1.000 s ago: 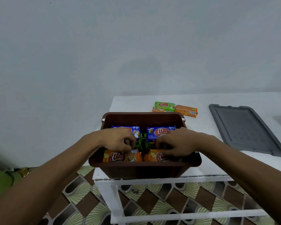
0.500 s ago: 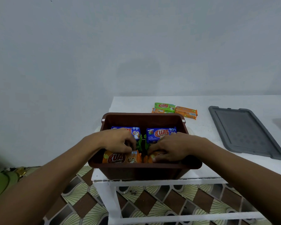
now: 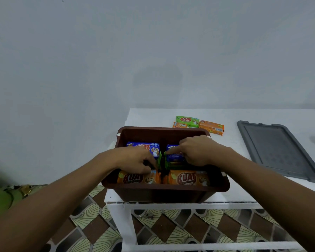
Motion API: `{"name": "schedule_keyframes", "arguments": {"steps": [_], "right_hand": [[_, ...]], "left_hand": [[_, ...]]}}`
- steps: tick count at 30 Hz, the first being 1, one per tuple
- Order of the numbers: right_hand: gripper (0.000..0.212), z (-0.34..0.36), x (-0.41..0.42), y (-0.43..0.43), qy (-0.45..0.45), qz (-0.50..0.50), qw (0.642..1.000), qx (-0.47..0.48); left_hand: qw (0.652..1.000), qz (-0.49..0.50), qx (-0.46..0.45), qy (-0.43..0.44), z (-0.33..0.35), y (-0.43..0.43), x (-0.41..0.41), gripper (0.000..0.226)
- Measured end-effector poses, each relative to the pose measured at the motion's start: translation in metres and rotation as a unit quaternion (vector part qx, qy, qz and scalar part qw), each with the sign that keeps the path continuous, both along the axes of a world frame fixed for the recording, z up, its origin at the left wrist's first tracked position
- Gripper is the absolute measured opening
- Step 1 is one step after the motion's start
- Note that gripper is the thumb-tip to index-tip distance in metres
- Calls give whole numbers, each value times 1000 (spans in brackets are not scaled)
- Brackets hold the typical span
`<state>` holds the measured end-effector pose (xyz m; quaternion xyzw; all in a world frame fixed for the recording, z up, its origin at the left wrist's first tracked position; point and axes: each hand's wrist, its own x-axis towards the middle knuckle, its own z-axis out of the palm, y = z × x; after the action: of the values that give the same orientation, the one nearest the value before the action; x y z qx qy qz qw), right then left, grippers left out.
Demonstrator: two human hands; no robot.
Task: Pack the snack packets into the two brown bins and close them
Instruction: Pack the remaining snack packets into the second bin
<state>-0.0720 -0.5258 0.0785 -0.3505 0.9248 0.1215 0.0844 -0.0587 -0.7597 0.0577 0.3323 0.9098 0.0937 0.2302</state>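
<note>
An open brown bin (image 3: 162, 194) stands at the near left corner of the white table (image 3: 149, 117), with snack packets in rows inside. Two orange packets (image 3: 189, 179) lie along its front and two blue packets (image 3: 145, 146) along the back, green ones on edge between them. My left hand (image 3: 135, 160) reaches in on the left, its fingers curled down onto the packets behind the front left orange one. My right hand (image 3: 198, 151) is over the rear right blue packet (image 3: 173, 157), fingertips pinching its left end. Only one brown bin is in view.
Behind the bin a green packet (image 3: 187, 121) and orange packets (image 3: 212, 126) lie loose on the table. A grey lid (image 3: 278, 151) lies flat to the right. The wall is close behind. Patterned floor tiles (image 3: 91, 224) show below the table edge.
My right hand has moved from the front right orange packet back to the rear right blue packet, uncovering the orange one. My left hand has stayed in place.
</note>
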Motion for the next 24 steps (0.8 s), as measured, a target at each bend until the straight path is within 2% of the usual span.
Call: {"name": "schedule_keyframes", "arguments": {"steps": [5, 9, 13, 17, 24], "right_hand": [[41, -10, -5, -24, 61, 60, 992, 98], [41, -12, -8, -21, 46, 38, 991, 117], [48, -12, -7, -9, 8, 17, 996, 85], [60, -10, -6, 8, -16, 4, 999, 31], [52, -19, -8, 16, -4, 19, 999, -39]], "left_hand": [[982, 36, 73, 170, -1, -4, -5, 24], [986, 30, -7, 163, -3, -1, -7, 42], [983, -3, -78, 168, -4, 4, -12, 54], [964, -43, -157, 211, -1, 8, -21, 53], [946, -63, -173, 268, -5, 9, -24, 56]]}}
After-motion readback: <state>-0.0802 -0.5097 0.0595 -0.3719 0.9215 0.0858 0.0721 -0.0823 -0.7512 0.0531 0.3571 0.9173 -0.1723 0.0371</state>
